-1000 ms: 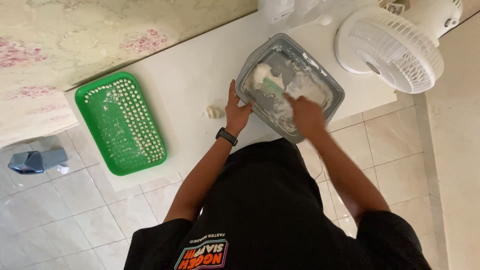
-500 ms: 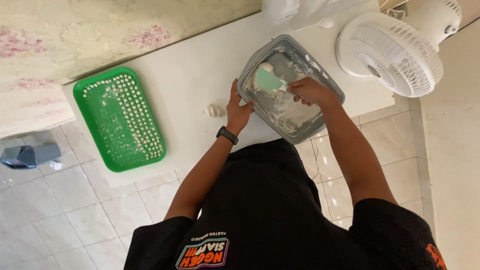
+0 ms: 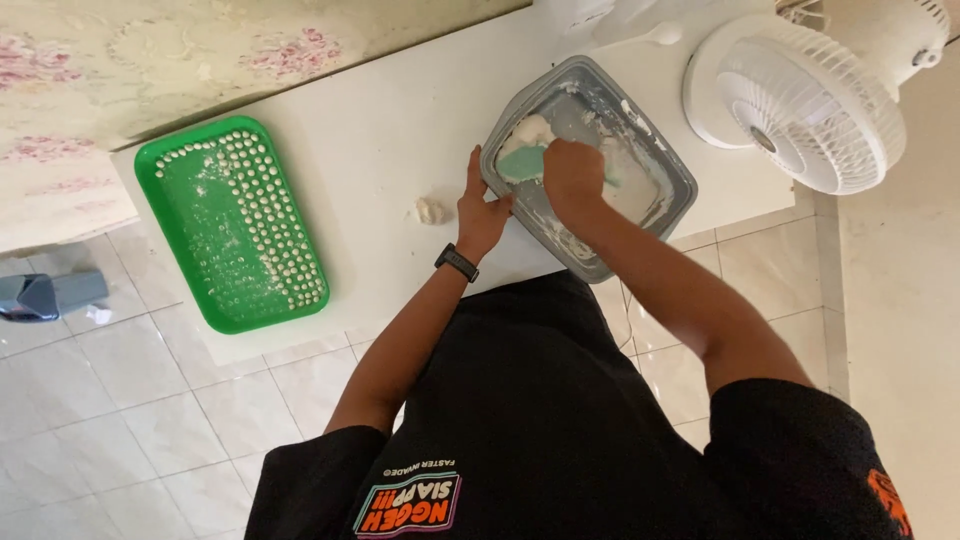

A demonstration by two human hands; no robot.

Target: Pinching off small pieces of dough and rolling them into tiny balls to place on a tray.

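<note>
A grey rectangular tub (image 3: pixel 665 165) smeared with white dough stands on the white table (image 3: pixel 380 130). My right hand (image 3: pixel 572 172) is inside the tub, gripping a light green scraper (image 3: pixel 522 162) whose blade rests against a lump of white dough (image 3: pixel 528 130) in the tub's far left corner. My left hand (image 3: pixel 482 212), with a black watch on the wrist, holds the tub's near left rim. A small piece of dough (image 3: pixel 430 210) lies on the table just left of that hand.
A green tray (image 3: pixel 160 170) with several rows of small white dough balls sits at the table's left end. A white fan (image 3: pixel 800 100) stands at the right end. A white spoon (image 3: pixel 650 35) lies behind the tub. Tiled floor below, with a grey object (image 3: pixel 45 295) at far left.
My right hand has moved with the scraper from the tub's near right side to its far left corner, pushing dough there. My left hand has stayed on the rim.
</note>
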